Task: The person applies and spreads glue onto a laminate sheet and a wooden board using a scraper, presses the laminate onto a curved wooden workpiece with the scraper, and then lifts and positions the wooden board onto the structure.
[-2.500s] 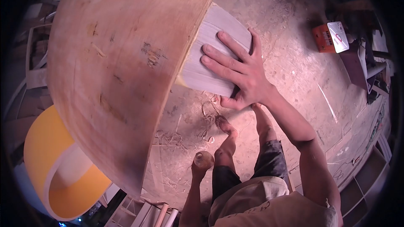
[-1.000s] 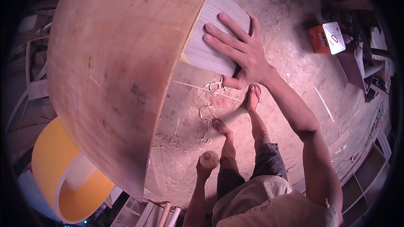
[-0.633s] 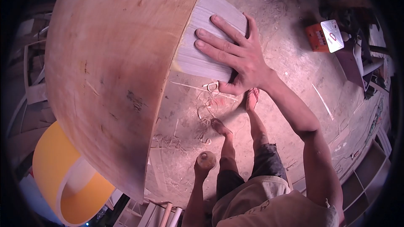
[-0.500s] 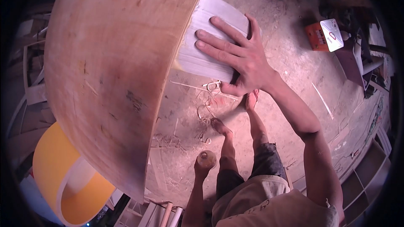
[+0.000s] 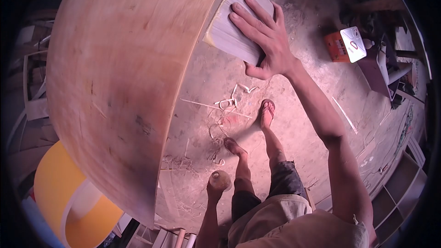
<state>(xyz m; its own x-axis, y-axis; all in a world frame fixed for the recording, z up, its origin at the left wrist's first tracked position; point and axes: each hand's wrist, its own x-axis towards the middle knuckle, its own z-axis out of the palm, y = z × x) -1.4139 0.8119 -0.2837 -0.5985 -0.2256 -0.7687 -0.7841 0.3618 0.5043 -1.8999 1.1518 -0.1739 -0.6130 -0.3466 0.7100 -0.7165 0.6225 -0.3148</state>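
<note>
A large curved wooden panel [image 5: 124, 64] with dark smudges fills the left half of the view. Beside the upper part of its straight edge, my right hand [image 5: 271, 41] grips a flat, grey wood-grain piece of sheet [image 5: 225, 30]. My fingers lie spread across its face, with the thumb at the lower side. A yellowish strip runs along the sheet's left border. Low in the view, my left hand [image 5: 214, 194] is wrapped round a translucent, yellowish round bottle [image 5: 220, 180] with a ringed top.
Curled white strips [image 5: 227, 103] and shavings litter the floor near my feet. An orange tin [image 5: 337, 48] with a white lid stands at the upper right. A yellow curved piece [image 5: 50, 179] is at lower left, and a shelf unit [image 5: 399, 197] at lower right.
My right hand and the grained sheet have moved upward along the panel's edge. The bottle in my left hand has shifted slightly down and left. The view has shifted a little.
</note>
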